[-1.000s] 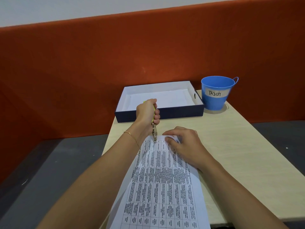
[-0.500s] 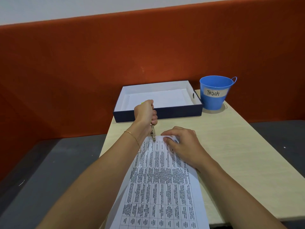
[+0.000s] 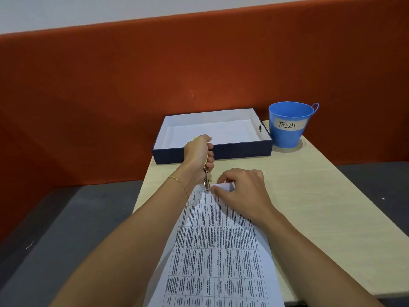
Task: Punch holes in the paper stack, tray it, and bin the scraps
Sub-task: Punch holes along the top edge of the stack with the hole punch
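Observation:
A printed paper stack [image 3: 218, 251] lies lengthwise on the pale table [image 3: 321, 218]. My left hand [image 3: 198, 156] grips a hand-held hole punch with yellow-green handles [image 3: 207, 180]; its metal jaws sit on the stack's far left edge. My right hand [image 3: 242, 191] rests on the stack's far end, fingers curled over its top edge just right of the punch. Behind them stands a dark blue tray [image 3: 243, 149] with a white inside and a sheet in it. A blue bucket [image 3: 287, 127] labelled "Trash" stands to the tray's right.
An orange padded partition [image 3: 110, 96] rises right behind the table. Dark grey floor [image 3: 55, 229] shows left of the table and at the far right. The table's right half holds nothing but bare wood.
Both hands stay in place on the stack's far end. The left hand's grip on the punch handles looks slightly tighter; the view has shifted a little.

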